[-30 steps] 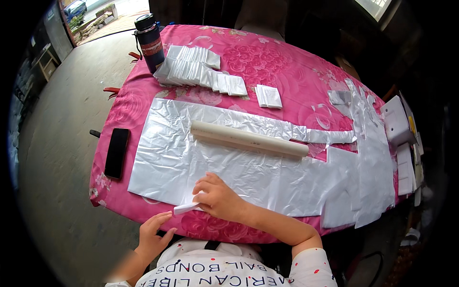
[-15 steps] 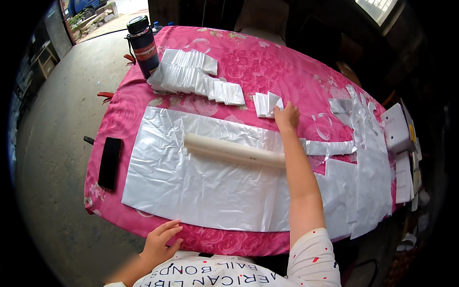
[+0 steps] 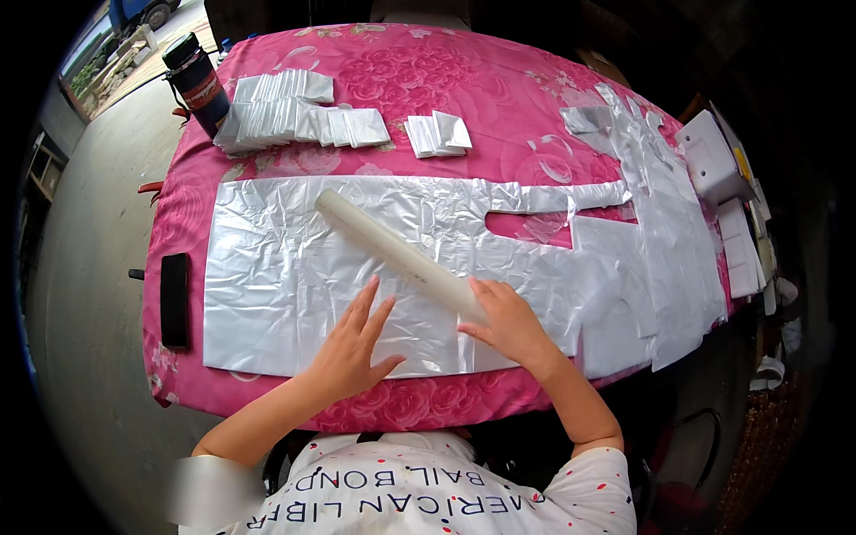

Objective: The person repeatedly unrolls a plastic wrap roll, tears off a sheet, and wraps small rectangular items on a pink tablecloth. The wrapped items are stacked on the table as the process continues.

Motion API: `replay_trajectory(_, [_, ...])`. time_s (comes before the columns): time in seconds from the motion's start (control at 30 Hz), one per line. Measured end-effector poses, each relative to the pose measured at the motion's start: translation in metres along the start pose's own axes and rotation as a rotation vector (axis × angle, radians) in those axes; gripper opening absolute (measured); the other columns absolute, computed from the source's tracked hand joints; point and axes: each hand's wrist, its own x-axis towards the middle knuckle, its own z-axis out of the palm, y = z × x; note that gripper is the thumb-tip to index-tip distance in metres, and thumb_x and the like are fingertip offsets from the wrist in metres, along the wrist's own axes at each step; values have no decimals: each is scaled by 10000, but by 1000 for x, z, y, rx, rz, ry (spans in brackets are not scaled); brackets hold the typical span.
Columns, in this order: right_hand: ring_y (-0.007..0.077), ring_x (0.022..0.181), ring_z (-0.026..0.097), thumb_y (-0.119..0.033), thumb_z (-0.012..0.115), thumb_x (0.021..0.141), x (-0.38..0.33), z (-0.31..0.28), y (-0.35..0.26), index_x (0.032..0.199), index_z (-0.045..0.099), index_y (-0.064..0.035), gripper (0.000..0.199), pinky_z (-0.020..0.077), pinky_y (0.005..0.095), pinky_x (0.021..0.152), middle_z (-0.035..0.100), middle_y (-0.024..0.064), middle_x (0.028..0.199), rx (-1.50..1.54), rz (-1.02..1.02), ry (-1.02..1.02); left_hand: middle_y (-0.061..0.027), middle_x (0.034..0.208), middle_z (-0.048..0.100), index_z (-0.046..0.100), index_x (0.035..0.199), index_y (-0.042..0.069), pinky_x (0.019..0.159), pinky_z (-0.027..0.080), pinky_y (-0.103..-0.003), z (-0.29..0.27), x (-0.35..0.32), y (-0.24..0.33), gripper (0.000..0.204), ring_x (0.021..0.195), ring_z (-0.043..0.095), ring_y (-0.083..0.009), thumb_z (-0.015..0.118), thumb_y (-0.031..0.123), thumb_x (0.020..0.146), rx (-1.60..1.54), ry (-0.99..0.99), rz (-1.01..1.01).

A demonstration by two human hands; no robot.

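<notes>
A long whitish tube (image 3: pixel 392 248) lies slantwise over wrinkled, translucent white plastic bags (image 3: pixel 259 294) laid flat in front of me. My right hand (image 3: pixel 510 326) grips the tube's near right end, thumb on one side and fingers over the top. My left hand (image 3: pixel 350 355) is open with fingers spread, just above the plastic's near edge and left of the tube, holding nothing. Beyond the sheet sits a small group of folded plastic packets (image 3: pixel 435 136). A longer overlapping row of folded packets (image 3: pixel 294 120) spreads to its left.
A pink flowered cloth (image 3: pixel 401 67) covers the table. At its far left stands a dark flask (image 3: pixel 198 87); a black phone (image 3: pixel 176 301) lies at the left edge. Loose plastic pieces (image 3: pixel 624 143) lie on the right, beside white boxes (image 3: pixel 713 160).
My right hand has left the small packet group and come back to the tube, which now slants toward me. My left hand has risen from the table edge over the plastic. The view has shifted.
</notes>
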Motion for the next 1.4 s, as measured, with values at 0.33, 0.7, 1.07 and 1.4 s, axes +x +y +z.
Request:
replay_trajectory(0.33, [296,1342,239,-438,442,900,-70,1,101,1384,320,-105,600,196,423,1086,265,121,1452,-279,9,117,-276,1462,-37,43,1443,86,1078,139,-512,60,46,10,957,1351,18,-456,652,393,773,60,172,50])
replay_trajectory(0.7, [356,1241,369,-125,479,855,-134,-118,171,1253,452,30,428,241,484,1045,455,210,1284,-902,1111,55,-272,1462,35,115,1424,17,1081,164,-485,67,50,13,939,1357,68,-429,657,405,763,-12,43,64])
replay_trajectory(1.07, [317,1283,343,-191,480,885,-100,-34,173,1282,427,40,462,258,387,1067,390,191,1366,-295,260,430,-269,1462,68,368,1341,49,1076,192,-478,82,65,45,734,1356,72,-438,611,417,754,60,-115,114])
replay_trajectory(1.4, [264,1063,537,-51,621,755,-167,-62,229,887,631,-23,135,417,377,894,604,110,1106,-355,595,756,-258,1462,98,413,1296,31,1077,200,-470,92,69,49,703,1353,84,-439,615,398,732,114,-80,156])
